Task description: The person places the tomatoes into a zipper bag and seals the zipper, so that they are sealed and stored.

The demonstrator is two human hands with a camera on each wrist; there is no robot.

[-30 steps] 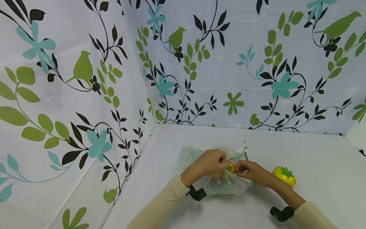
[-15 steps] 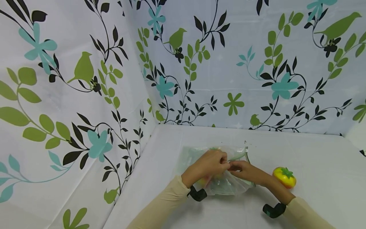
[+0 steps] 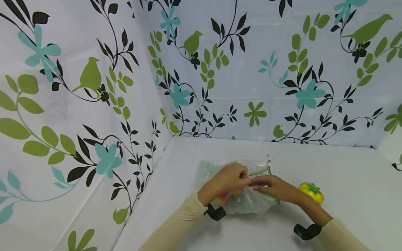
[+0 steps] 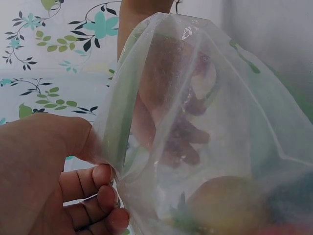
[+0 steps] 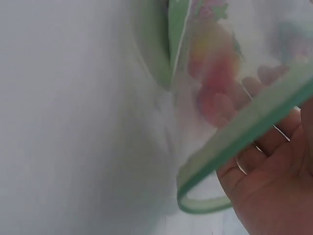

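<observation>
A clear plastic bag (image 3: 251,205) with a green-edged mouth lies on the white table under both hands. My left hand (image 3: 230,179) pinches the bag's rim between thumb and fingers, lifting the mouth. Through that mouth reaches my right hand (image 3: 276,188); in the right wrist view its fingers (image 5: 254,147) extend behind the translucent plastic, holding nothing visible. Inside the bag, red-and-yellow toy fruits (image 5: 215,63) show blurred. A yellowish toy fruit (image 4: 225,203) shows through the plastic low in the left wrist view. Beside my right forearm sits a yellow toy fruit (image 3: 311,192) with a green leafy top.
The white table (image 3: 351,209) stretches away on both sides of the bag. Patterned cloth walls (image 3: 207,104) with leaves and birds rise behind it and at the left. A dark camera mount (image 3: 215,212) hangs from each wrist.
An orange-red toy fruit seen between the hands a second ago went down into the bag and left the right fingers. The left hand stays at the rim, nearly still.
</observation>
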